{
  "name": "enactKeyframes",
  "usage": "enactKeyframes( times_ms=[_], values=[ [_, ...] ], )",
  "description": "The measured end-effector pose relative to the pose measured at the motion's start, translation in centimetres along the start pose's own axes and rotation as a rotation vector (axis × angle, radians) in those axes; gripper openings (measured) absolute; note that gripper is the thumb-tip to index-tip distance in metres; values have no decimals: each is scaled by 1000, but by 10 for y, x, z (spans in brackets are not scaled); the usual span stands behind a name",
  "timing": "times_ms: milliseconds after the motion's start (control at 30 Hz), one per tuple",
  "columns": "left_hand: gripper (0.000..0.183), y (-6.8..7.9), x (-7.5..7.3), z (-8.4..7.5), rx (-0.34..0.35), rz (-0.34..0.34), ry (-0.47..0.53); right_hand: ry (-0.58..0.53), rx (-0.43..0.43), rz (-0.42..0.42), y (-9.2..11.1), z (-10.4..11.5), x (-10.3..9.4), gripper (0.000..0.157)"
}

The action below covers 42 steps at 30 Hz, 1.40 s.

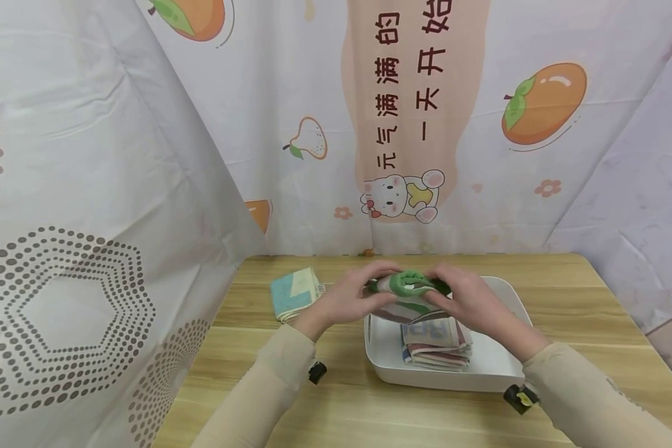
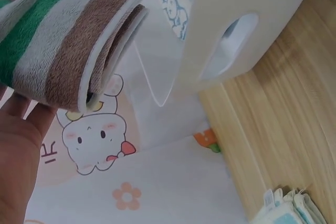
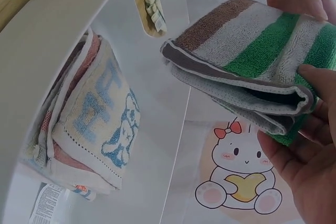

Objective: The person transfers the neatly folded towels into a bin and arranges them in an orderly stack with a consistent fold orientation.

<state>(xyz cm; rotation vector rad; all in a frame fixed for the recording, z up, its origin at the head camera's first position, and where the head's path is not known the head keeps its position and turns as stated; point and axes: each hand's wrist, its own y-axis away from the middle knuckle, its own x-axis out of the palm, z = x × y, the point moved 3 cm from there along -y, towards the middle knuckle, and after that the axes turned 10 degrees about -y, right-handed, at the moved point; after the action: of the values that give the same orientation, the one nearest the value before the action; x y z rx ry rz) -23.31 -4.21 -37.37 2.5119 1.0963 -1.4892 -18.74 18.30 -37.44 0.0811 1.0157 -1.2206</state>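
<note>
Both hands hold a folded towel [image 1: 409, 305] with green, grey and brown stripes above a white plastic bin [image 1: 381, 368]. My left hand [image 1: 351, 292] grips its left side, and my right hand [image 1: 463, 297] pinches the opposite side. The right wrist view shows the towel's [image 3: 247, 45] layered folds, with the right hand's [image 3: 315, 129] thumb on top and fingers beneath. In the bin sits a stack of folded towels [image 1: 438, 348]; the top one is beige with a blue pattern [image 3: 100, 119].
A folded blue and cream towel [image 1: 294, 295] lies on the wooden table [image 1: 336, 417], left of the bin. Behind the table hangs a printed curtain [image 1: 313, 205]. The bin has an oval handle hole [image 2: 228, 48] in its side.
</note>
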Motion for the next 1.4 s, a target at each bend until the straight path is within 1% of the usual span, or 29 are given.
enactKeyframes(
  times_ms=[200,267,400,433,500,633,700,767,867,933,1000,1067,1167,1400],
  values=[
    [39,-1,3,-4,13,-62,-71,-38,39,17,0,-5,0,22],
    [38,-1,4,-5,29,-80,-93,-50,46,15,0,-7,0,21],
    [36,-1,6,-7,103,-106,-168,-75,74,14,1,-7,-1,20],
    [35,0,6,-7,117,-105,-183,-81,83,16,1,-7,-2,20],
    [34,0,7,-8,112,-80,-210,-93,108,20,1,-7,-2,20],
    [34,2,9,-9,52,-8,-221,-115,140,20,1,-8,-3,20],
    [34,3,10,-9,51,12,-227,-125,150,19,1,-8,-4,20],
    [35,4,10,-10,84,17,-228,-136,157,17,1,-8,-4,21],
    [37,4,11,-10,170,10,-246,-138,167,5,1,-9,-5,21],
    [37,4,12,-11,216,2,-261,-136,171,-4,2,-10,-5,22],
    [37,4,13,-10,238,-4,-276,-135,178,-8,2,-10,-5,22],
    [38,4,13,-10,231,-8,-284,-141,185,-8,2,-11,-6,23],
    [40,4,13,-9,192,-26,-280,-158,202,0,2,-11,-6,24],
    [42,5,14,-6,124,-95,-247,-208,239,-4,1,-14,-4,31]
  ],
)
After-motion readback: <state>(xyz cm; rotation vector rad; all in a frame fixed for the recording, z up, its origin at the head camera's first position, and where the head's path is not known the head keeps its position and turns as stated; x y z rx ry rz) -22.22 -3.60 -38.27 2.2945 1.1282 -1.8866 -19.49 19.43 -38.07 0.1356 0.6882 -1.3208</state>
